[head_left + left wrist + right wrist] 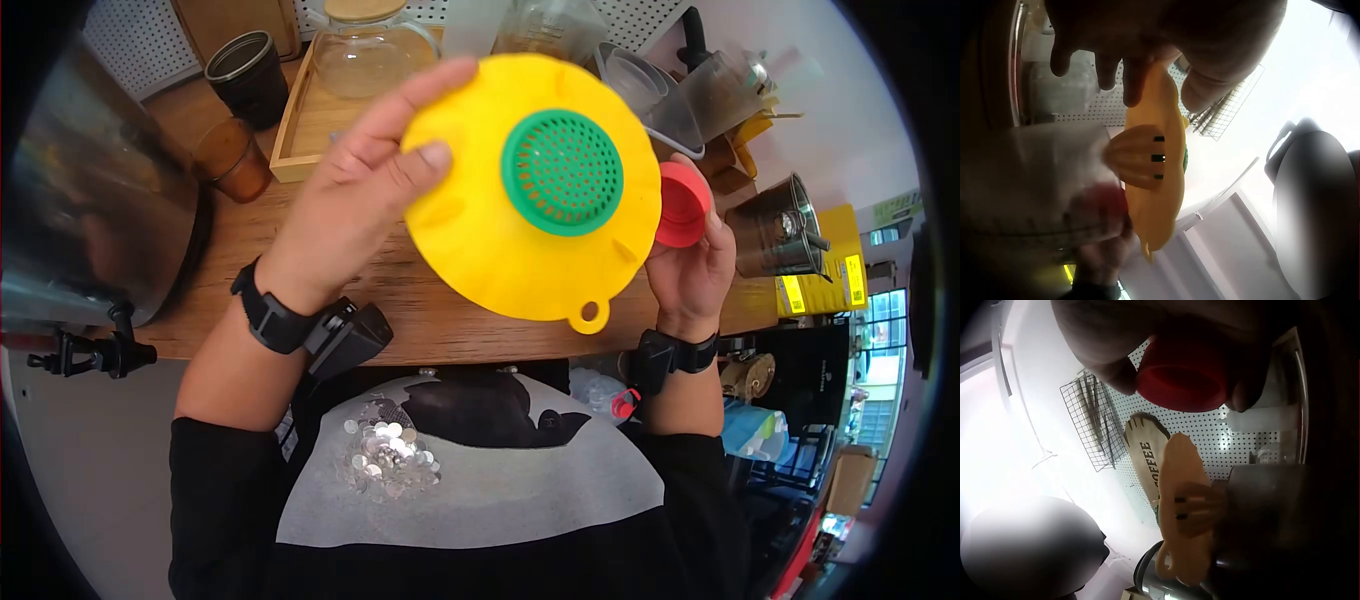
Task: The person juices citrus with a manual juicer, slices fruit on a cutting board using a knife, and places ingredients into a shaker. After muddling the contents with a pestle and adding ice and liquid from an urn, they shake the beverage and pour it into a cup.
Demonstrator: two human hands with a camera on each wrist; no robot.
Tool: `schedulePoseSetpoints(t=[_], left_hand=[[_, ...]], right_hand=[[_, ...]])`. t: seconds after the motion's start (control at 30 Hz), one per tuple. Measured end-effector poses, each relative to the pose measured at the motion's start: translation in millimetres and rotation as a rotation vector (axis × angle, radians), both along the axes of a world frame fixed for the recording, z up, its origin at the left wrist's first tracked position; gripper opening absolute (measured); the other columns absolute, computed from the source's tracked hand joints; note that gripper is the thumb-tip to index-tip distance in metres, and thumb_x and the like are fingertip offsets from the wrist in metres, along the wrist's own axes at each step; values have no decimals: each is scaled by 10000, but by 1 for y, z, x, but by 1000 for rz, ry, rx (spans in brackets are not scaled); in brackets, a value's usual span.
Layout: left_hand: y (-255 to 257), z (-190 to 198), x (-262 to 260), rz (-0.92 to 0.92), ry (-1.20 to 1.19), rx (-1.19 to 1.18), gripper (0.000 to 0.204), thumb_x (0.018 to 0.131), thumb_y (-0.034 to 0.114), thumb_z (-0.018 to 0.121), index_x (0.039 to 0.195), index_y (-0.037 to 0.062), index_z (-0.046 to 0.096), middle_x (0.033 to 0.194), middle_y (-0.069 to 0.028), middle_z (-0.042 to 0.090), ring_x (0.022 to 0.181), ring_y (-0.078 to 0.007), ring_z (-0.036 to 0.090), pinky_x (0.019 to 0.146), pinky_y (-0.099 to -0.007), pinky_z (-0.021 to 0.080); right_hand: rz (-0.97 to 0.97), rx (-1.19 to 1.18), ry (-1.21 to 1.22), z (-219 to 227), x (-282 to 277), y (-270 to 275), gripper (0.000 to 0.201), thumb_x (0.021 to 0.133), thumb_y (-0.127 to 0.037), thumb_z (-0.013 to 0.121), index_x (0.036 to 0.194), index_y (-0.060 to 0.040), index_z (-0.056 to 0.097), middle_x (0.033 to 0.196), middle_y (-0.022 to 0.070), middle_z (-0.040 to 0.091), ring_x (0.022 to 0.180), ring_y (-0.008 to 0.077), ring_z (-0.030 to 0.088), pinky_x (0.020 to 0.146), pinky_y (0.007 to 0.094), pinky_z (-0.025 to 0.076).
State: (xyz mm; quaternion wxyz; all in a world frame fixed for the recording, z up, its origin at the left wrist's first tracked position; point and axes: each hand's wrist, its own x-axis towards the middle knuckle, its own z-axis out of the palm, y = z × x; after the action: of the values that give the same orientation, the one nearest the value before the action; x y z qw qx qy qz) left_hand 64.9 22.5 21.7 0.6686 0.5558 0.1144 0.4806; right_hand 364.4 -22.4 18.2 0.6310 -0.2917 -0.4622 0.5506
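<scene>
A yellow round, flexible lid point(465, 240) with a green perforated centre point(563, 172) is raised over the wooden counter. My left hand point(375, 170) pinches its edge, thumb on the green-dotted face and fingers behind. Seen edge-on in the left wrist view, the yellow lid point(1147, 212) has a slotted bulge on its far side. At the right, my right hand point(692, 265) grips a hollow red plastic cap point(685, 205), its opening facing me. The red cap point(1182, 381) sits between thumb and fingers in the right wrist view. The lid partly covers what stands behind it.
A large metal dispenser point(100, 200) with a tap stands at the left, near an amber cup point(232, 160) and a black cup point(250, 80). Behind are a wooden tray point(285, 140) and glass kettle point(370, 55). Clear containers and a metal jug point(780, 230) crowd the right.
</scene>
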Motion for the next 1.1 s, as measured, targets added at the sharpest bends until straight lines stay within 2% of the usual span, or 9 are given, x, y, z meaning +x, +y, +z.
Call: schedulePoseSetpoints(t=[0.2,0.27,0.33,0.5,0.7,0.83,0.93,1.0,1.1], left_hand=[[5,31,-1,545,-69,452,503,956,95,515,1436,26,383,1403,-136,478,1256,-228,506,1079,-360,382],[-12,43,0,568,-5,551,464,945,102,547,1391,26,443,1301,-143,568,1188,-241,554,1009,-359,438],[-20,52,-5,635,589,1269,386,933,110,573,1314,62,524,1208,-128,634,1109,-244,597,916,-341,474],[-31,10,15,527,686,1518,283,885,147,640,1165,181,622,1178,-11,664,1089,-235,607,934,-393,441],[-37,-10,14,479,738,1551,278,884,223,656,1159,196,627,1215,18,645,1189,-240,557,1052,-456,320],[-30,2,0,383,679,1424,397,819,306,681,1183,160,616,1246,-35,602,1197,-267,539,1010,-481,378],[-11,-5,-5,535,541,1153,569,796,376,711,1285,133,550,1355,-113,512,1278,-312,465,1048,-487,341],[4,-10,-4,501,402,636,698,805,384,706,1392,113,441,1432,-160,413,1337,-317,387,1058,-464,333],[21,-15,0,136,319,232,932,793,501,706,1491,80,255,1478,-116,343,1342,-262,375,1096,-389,306]], right_hand=[[49,62,15,1,4,-1,617,908,-326,519,1402,8,359,1317,244,506,1011,338,619,765,367,550],[23,73,25,-1,6,-3,612,908,-323,518,1399,7,364,1315,244,507,1006,346,622,757,369,553],[13,57,34,-4,10,-6,597,908,-316,514,1393,2,373,1314,242,508,1016,340,621,763,368,552],[-74,40,46,-8,13,-11,592,905,-316,519,1390,-6,380,1315,235,509,1031,327,618,773,367,548],[-83,104,-162,2,4,-12,658,891,-366,564,1408,-13,362,1380,231,462,1123,305,576,853,381,509],[-181,333,-568,28,-19,-10,708,839,-376,631,1391,-12,378,1399,220,446,1181,286,537,973,385,443],[-86,558,-752,38,-21,2,625,773,-191,678,1341,-42,464,1383,161,447,1218,276,507,1034,376,388],[47,655,-1030,56,-34,5,584,735,-140,690,1290,-54,529,1336,165,474,1221,295,501,1019,382,397],[169,707,-1207,74,-49,13,536,712,-103,705,1234,-101,584,1298,173,486,1192,346,508,992,395,430]])
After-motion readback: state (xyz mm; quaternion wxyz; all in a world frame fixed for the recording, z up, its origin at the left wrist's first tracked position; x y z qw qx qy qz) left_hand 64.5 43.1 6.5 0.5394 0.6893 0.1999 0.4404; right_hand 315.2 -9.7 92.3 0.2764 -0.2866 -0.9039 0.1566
